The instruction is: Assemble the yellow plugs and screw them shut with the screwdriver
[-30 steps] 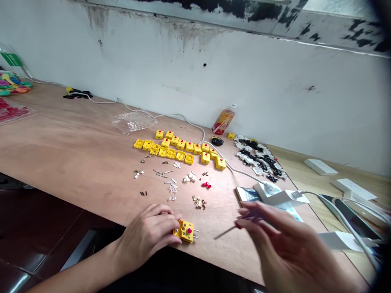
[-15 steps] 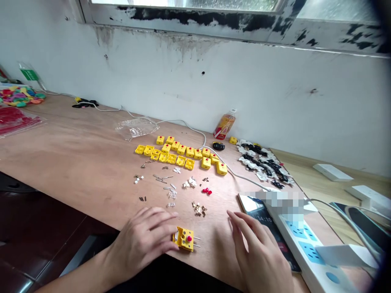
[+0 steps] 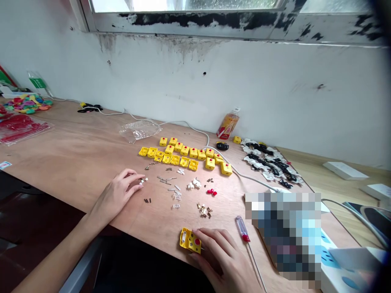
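Observation:
My right hand (image 3: 221, 256) rests at the near edge of the wooden table (image 3: 76, 154), its fingers closed on a yellow plastic block with a red button (image 3: 190, 240). My left hand (image 3: 117, 194) reaches out to the left, fingertips pinching at a small pile of tiny white and brass parts (image 3: 142, 180). A screwdriver with a red handle (image 3: 243, 229) lies on the table just right of my right hand. Rows of yellow blocks (image 3: 186, 154) sit further back in the middle.
Small metal pins, white clips and a red piece (image 3: 211, 191) are scattered mid-table. A heap of black and white parts (image 3: 270, 165) lies at the back right beside a bottle (image 3: 227, 124). A white power strip (image 3: 328, 252) and cables occupy the right. A plastic bag (image 3: 139, 129) lies at the back.
My left hand let go of the yellow block and moved left to the small parts. My right hand took the block. The screwdriver now lies on the table.

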A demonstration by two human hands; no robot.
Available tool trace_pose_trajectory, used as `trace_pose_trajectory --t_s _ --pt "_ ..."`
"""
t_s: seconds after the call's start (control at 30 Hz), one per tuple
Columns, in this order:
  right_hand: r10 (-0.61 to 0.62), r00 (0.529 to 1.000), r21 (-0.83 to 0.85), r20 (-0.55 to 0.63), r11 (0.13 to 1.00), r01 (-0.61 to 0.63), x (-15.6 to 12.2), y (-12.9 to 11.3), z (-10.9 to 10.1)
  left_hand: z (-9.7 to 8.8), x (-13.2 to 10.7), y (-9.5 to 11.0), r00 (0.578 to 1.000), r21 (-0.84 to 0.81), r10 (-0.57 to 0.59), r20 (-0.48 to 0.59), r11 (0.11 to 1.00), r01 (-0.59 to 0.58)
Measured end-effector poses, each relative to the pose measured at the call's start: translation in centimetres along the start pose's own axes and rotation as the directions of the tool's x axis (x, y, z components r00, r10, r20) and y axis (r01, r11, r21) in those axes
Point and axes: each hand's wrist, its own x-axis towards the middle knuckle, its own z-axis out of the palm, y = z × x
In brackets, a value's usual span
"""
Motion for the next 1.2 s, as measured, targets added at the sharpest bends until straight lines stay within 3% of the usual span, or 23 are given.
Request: trace_pose_trajectory --t_s 0.13,0.3,0.47,0.77,1.2 --pt "0.011 1.000 -0.043 0.008 0.999 -0.011 -0.2 -0.1 0.1 -0.6 2.2 -1.7 0.999 0.079 0.041 0.020 0.996 -0.042" --pt "-0.008 1.000 -0.100 0.021 0.995 0.010 0.0 0.0 0.2 -2.0 8.6 -4.7 0.993 0.168 0.108 0.045 0.979 -0.114" --pt "0.008 1.000 -0.096 0.020 0.995 -0.006 -0.3 0.3 0.4 -1.3 12.5 -5.7 0.989 0.222 0.145 0.021 0.964 -0.146" --pt "0.029 0.999 -0.107 0.023 0.994 -0.026 -0.3 0.1 0.4 0.4 12.1 -6.4 0.975 0.242 0.209 0.072 0.945 -0.220" --pt "0.050 0.998 -0.093 0.024 0.994 -0.048 -0.4 0.1 0.4 1.4 12.1 -5.7 0.940 0.238 0.339 -0.039 0.917 -0.320"
